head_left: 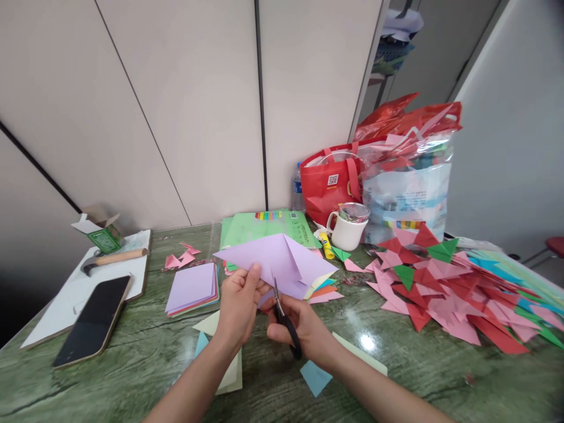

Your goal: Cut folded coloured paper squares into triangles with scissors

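My left hand grips the near edge of a folded lilac paper sheet, lifted above the green marble table. My right hand holds black-handled scissors, whose blades point up into the paper's lower edge. A stack of coloured square papers, lilac on top, lies just left of my left hand. Loose pale yellow and blue paper pieces lie under my forearms.
A phone and a hammer rest on a white board at the left. Behind the paper lie a green pack, a glue stick and a white mug. Red bags stand behind. Folded triangles pile at the right.
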A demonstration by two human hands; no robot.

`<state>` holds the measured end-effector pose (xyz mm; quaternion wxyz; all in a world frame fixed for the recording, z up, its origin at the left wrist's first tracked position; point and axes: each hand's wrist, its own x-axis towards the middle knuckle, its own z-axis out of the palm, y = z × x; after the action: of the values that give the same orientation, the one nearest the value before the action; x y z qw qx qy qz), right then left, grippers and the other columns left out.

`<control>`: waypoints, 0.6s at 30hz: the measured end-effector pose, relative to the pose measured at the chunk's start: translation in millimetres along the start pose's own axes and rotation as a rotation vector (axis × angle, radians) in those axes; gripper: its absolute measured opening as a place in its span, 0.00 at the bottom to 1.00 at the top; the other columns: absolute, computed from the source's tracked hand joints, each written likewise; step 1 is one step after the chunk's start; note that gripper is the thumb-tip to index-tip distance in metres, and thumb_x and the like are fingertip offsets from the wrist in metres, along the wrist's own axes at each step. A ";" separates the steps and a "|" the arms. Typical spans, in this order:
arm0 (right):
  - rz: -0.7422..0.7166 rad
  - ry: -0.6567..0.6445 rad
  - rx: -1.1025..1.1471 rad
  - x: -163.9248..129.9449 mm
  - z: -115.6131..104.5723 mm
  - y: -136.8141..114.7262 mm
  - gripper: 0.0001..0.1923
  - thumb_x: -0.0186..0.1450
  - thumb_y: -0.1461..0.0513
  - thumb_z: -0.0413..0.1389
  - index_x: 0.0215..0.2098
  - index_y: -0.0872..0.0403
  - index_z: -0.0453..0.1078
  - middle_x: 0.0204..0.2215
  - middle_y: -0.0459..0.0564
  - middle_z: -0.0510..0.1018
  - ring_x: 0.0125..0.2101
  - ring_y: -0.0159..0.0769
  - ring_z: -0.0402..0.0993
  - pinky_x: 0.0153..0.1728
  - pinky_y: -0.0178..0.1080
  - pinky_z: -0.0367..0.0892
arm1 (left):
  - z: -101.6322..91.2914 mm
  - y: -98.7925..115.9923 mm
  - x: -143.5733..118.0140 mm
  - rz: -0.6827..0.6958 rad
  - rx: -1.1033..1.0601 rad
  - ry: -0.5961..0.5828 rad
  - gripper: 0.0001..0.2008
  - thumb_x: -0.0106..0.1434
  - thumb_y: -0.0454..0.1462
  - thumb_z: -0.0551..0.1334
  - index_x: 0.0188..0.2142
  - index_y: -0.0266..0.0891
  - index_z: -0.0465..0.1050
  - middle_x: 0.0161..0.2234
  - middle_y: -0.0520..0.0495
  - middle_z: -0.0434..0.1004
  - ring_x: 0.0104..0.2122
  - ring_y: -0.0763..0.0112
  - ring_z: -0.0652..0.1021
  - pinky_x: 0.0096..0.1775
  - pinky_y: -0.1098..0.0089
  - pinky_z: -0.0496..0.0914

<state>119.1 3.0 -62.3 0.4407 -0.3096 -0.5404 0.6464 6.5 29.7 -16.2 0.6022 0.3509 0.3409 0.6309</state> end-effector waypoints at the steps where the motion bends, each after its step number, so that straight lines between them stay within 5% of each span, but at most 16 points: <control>1: 0.002 0.001 0.001 0.0 -0.1 -0.2 0.24 0.48 0.50 0.65 0.35 0.57 0.66 0.21 0.40 0.64 0.22 0.27 0.56 0.23 0.32 0.52 | 0.2 0.4 -0.1 -0.001 0.002 -0.004 0.13 0.48 0.39 0.69 0.22 0.35 0.67 0.21 0.50 0.73 0.24 0.68 0.76 0.31 0.65 0.71; 18: -0.010 -0.005 0.034 -0.3 1.1 0.8 0.25 0.48 0.50 0.65 0.34 0.57 0.66 0.21 0.40 0.62 0.22 0.27 0.55 0.23 0.32 0.50 | -0.5 -1.3 -0.5 0.016 -0.007 0.020 0.14 0.48 0.39 0.69 0.20 0.35 0.65 0.17 0.55 0.67 0.20 0.75 0.71 0.27 0.70 0.69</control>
<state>118.1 2.2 -62.8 0.4478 -0.2980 -0.5320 0.6539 6.8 29.2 -17.6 0.5949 0.3452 0.3420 0.6402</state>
